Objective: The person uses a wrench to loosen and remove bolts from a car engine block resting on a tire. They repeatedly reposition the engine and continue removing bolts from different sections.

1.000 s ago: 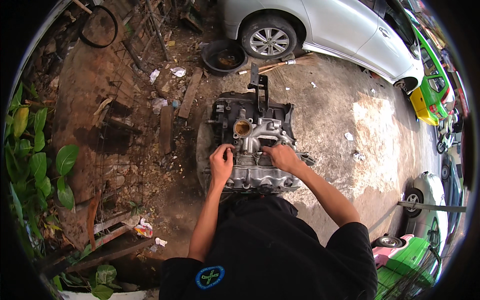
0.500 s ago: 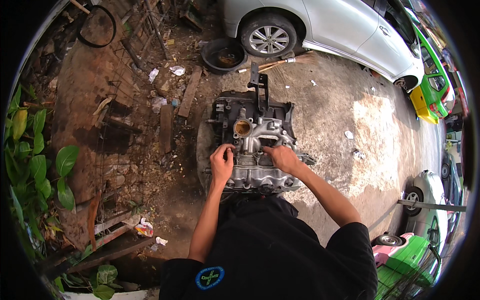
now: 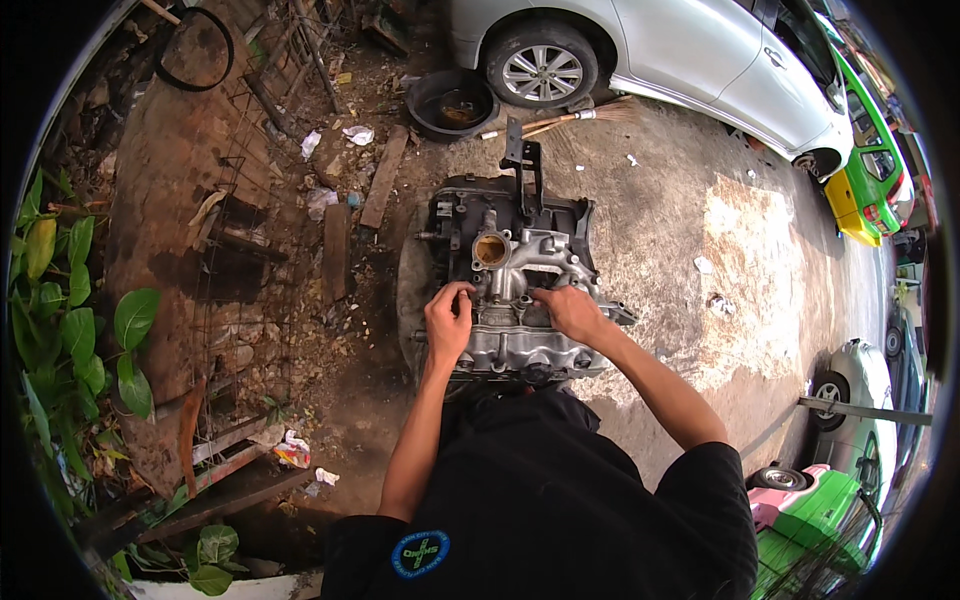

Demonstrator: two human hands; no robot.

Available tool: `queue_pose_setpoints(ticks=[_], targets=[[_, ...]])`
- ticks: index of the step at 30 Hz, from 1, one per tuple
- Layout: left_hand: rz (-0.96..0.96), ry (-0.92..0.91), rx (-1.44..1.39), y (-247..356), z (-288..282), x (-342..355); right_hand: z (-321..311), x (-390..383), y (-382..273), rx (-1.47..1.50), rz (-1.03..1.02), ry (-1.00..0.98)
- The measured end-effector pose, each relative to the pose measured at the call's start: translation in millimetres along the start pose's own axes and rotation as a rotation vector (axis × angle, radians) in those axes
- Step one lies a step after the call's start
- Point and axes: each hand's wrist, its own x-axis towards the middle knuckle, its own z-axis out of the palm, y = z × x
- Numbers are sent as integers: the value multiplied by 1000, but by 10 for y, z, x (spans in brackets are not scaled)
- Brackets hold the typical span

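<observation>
Right in front of me stands a car engine (image 3: 500, 347) with a ribbed silver cover on the near side. A silver intake manifold (image 3: 545, 247) with a round, brownish port (image 3: 490, 251) lies across its top. My left hand (image 3: 449, 312) is at the left end of the manifold's base, thumb and fingers bent together. At the right, my right hand (image 3: 573, 312) reaches down between the manifold and the near cover, its fingers closed low among the castings. Whatever either hand's fingertips grip is too small or hidden to make out. A black metal bracket (image 3: 524, 160) rises from the far side.
Beyond the engine sit a black basin (image 3: 452, 106), a broom (image 3: 565, 122) and a silver car (image 3: 680, 50). Wooden planks (image 3: 336, 258) and litter lie to the left, beside leafy plants (image 3: 75, 325). More vehicles are parked at the right; a green and pink one (image 3: 815, 520) is nearest.
The whole view has shifted slightly, so the engine appears a little to the right. Both hands stay at the same spots on the manifold, with only slight finger movement.
</observation>
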Motion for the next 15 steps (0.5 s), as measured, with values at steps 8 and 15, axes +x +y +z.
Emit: queue_pose_setpoints(ticks=[8,15], targets=[[31,11,-11,-31,10,5,-148,91,-37,-190,-71,-51],[47,17,-28,-67,14,4,-89,56,-26,-40,-39,-55]])
